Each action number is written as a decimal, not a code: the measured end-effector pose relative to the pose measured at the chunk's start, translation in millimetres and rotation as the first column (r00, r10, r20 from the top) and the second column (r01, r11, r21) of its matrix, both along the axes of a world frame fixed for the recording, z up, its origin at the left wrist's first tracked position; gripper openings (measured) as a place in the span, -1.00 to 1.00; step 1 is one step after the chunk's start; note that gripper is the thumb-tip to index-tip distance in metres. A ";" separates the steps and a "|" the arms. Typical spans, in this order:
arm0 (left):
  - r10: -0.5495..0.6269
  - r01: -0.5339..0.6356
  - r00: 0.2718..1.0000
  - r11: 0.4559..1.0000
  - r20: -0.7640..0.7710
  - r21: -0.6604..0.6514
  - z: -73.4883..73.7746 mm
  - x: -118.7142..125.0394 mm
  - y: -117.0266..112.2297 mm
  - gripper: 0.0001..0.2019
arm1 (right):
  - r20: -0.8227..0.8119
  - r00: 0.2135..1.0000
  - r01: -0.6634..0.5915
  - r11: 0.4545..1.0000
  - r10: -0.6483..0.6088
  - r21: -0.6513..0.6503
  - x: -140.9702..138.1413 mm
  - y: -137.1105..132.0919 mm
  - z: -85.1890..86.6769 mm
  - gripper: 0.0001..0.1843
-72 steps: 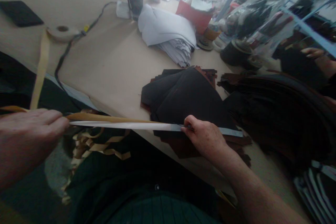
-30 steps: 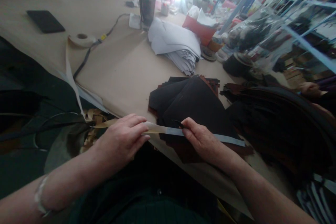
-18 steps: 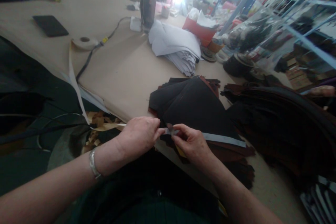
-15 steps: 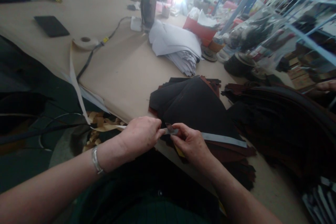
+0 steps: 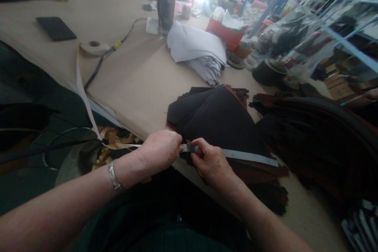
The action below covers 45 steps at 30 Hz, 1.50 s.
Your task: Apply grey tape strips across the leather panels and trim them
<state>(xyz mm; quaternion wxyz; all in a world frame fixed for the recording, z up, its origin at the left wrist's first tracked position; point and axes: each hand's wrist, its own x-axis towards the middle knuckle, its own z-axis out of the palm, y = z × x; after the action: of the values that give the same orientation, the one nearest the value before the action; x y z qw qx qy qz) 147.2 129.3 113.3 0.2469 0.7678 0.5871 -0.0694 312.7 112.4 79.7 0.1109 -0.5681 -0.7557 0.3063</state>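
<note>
My left hand (image 5: 162, 149), a silver bangle on its wrist, is closed on a narrow strip of tape (image 5: 134, 145) that trails off to the left. Fingertips of my right hand (image 5: 212, 161) pinch the same strip a short gap away, beside a small dark blade (image 5: 189, 145); a bit of yellow shows beneath these fingers. From the right hand a light grey length of tape runs along the lower edge of the top black sheet (image 5: 218, 122), on a fanned stack with reddish-brown undersides. The tape roll (image 5: 94, 47) lies on the table, its tail hanging over the edge.
A dark cable (image 5: 96, 71) crosses the table (image 5: 132, 90). Behind the stack lie white sheets (image 5: 196, 45) and an upright dark machine (image 5: 167, 6). More dark sheets (image 5: 310, 138) are heaped at right. Tan curled strips (image 5: 108, 153) fill a container below the table edge.
Both hands stay close together at the stack's edge. My left forearm has shifted slightly right, and the blade between the hands has turned a little. The co-worker's hand at far right has drawn partly out of view.
</note>
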 end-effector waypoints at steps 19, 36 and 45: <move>0.285 -0.322 0.834 0.947 0.471 -0.003 -9.1 -28.1 -26.6 -0.68 | -0.534 0.812 0.040 0.936 -0.235 -0.351 16.6 -1.7 27.6 -0.86; 0.308 -0.257 0.650 0.949 0.694 -0.181 -37.3 -15.0 -17.1 -0.69 | -0.479 0.778 0.410 0.906 -0.406 -0.101 125.6 1.0 28.4 -0.83; 0.449 -0.452 0.674 0.879 0.587 -0.154 -27.2 -5.8 5.1 -0.49 | -0.055 0.952 0.305 0.943 -0.300 0.130 194.4 -7.0 2.7 -0.54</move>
<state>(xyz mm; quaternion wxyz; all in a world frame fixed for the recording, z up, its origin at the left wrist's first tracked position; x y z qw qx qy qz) 141.4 134.5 86.0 0.4294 0.5804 0.6474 0.2443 507.1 105.4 82.4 0.2083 -0.6631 -0.6767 0.2428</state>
